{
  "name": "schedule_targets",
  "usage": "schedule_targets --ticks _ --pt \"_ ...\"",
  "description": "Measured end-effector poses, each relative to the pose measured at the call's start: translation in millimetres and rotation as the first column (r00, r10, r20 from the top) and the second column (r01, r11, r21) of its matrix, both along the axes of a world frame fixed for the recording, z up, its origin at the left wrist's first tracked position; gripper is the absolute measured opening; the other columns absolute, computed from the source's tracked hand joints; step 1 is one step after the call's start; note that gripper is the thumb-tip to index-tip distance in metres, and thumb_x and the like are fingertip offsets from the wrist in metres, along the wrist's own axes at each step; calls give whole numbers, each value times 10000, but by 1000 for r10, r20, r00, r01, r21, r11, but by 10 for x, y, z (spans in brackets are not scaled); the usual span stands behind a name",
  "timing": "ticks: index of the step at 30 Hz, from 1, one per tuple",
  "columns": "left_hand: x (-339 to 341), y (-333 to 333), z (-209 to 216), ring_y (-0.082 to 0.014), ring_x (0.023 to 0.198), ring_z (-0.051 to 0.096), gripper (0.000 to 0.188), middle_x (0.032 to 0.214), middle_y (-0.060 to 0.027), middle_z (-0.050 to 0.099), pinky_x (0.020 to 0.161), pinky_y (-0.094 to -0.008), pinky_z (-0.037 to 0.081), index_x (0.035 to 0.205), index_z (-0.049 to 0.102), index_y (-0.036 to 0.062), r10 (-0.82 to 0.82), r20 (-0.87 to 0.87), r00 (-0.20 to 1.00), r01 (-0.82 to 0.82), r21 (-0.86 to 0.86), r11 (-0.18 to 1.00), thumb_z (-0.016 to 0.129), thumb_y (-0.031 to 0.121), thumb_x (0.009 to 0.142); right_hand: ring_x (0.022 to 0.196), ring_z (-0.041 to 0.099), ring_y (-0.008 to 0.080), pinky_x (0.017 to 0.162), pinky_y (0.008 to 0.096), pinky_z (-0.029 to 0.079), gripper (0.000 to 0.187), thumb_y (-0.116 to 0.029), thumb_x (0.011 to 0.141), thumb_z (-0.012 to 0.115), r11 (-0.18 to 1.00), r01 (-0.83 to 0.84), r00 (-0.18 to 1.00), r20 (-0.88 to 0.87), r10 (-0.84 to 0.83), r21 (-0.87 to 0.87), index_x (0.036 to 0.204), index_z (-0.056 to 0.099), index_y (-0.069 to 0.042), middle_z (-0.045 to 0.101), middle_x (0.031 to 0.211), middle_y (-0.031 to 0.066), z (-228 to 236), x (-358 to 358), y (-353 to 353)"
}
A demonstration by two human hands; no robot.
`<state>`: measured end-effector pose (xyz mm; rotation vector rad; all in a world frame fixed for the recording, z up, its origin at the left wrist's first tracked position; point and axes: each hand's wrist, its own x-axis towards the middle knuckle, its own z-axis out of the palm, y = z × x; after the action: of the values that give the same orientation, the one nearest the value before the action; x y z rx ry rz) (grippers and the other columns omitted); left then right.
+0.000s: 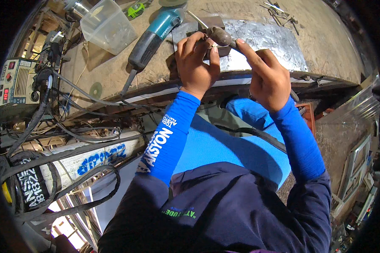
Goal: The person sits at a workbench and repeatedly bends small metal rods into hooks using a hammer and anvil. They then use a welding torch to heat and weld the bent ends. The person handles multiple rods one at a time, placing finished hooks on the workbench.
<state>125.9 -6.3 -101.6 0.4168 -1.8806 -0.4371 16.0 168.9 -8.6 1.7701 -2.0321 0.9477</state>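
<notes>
Over the far workbench, my left hand [197, 63] closes its thumb and fingers on the left side of a rounded, brown metal piece [219, 36]. A dark stem sticks out of that piece on the right. My right hand [269, 76] has its index finger stretched against this stem, with the other fingers curled; its thumb is hidden. A thin pale rod [197, 19] slants up beside the piece. Behind and below it sit dark brown blocks [216, 21]. Under them lies a shiny metal sheet [278, 46] with pen marks.
Left of my hands lies a teal and black angle grinder [156, 36], its cord trailing down. A translucent plastic bin [107, 27] and a green tape measure [135, 10] stand beyond. A welding machine [19, 82] with thick cables is at far left. Thin metal bits [283, 16] lie at back right.
</notes>
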Motion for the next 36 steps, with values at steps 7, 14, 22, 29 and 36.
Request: schedule_targets --ticks 7,14,22,29,36 --pt "-24 -8 -27 -350 1145 588 208 1249 -84 677 979 -467 487 1064 775 127 27 35 999 -26 -22 999 739 162 862 730 659 303 686 371 555 794 177 815 603 992 -11 978 207 37 -125 1499 652 -223 609 852 136 -173 -21 -17" --pt "-20 16 7 -351 1148 581 220 1246 -83 680 998 -457 473 1046 773 80 28 54 998 -27 -26 999 724 135 838 727 594 234 708 318 518 711 189 847 565 946 56 912 402 81 -319 1468 673 -140 607 812 136 -379 62 -100" --pt "-10 28 57 -376 1126 601 183 1231 -142 693 1005 -467 482 1010 759 14 24 52 998 -21 -51 998 732 95 848 782 602 142 772 262 530 730 192 836 505 930 118 827 553 102 -348 1477 666 -120 655 865 104 -413 125 -119" --pt "-12 35 13 -381 1129 601 185 1223 -154 692 1011 -474 480 1014 766 35 14 47 999 -13 -18 1000 742 126 855 760 575 75 687 258 512 414 -16 1045 603 965 221 595 804 -20 -139 1447 680 -76 651 820 26 -287 55 -67" --pt "-21 93 54 -360 1147 598 232 1243 -129 692 1004 -472 488 1044 768 58 44 57 997 -42 -26 999 798 200 863 651 635 187 653 364 535 433 -19 976 640 892 421 825 337 -453 167 1398 705 -91 705 773 135 -430 -1170 2"
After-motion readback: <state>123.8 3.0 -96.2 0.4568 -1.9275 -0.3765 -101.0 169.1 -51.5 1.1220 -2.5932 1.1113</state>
